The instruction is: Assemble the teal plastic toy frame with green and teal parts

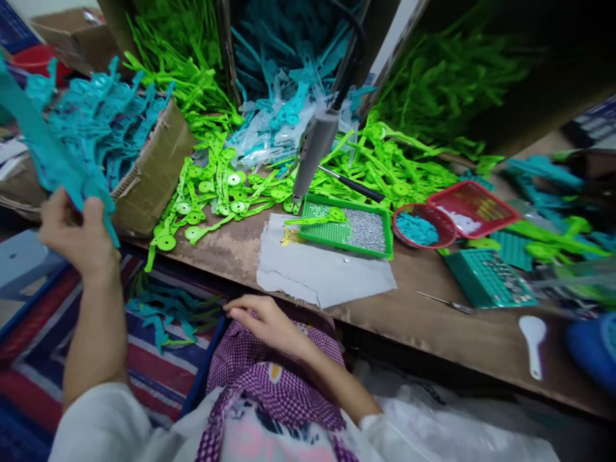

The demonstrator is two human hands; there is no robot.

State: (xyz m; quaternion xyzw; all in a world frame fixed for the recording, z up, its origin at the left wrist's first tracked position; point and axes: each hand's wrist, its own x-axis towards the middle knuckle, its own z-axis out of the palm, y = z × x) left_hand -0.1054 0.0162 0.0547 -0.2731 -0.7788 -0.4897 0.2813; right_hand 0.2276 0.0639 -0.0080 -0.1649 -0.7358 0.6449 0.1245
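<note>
Since the left hand (79,234) is clenched on the teal bunch (43,147), raised at nine o'clock of the view, while the right hand (262,321) lies slack and unclenched on the checked cloth (269,378) at six o'clock, the hands stand well apart and the bunch has one-handed support only. Judged risk, first: the green heap (216,186) at twelve o'clock spreads over the bench (433,321) to its near edge, and a sweep of the forearm could push pieces off. Second: the cardboard box (154,173) at ten o'clock is overfull, its side bulging beside the left hand, and a knock could spill it. Third: strips may slip from the fist and join the fallen strips (163,314) on the striped mat (144,372) below. Fourth: the grey tool (315,151) hangs just above the green tray (346,247), and a snagged strip could jolt that tray and scatter its small silver pieces. Not verifiable: the top of the teal bunch is cut off at the frame's left edge; the fingertips of the left hand are buried in it; the palm of the right hand is turned down, so anything beneath it is unseen; everything at three o'clock, past the red basket (474,208), is blurred; the tool's tip is hard to make out
</note>
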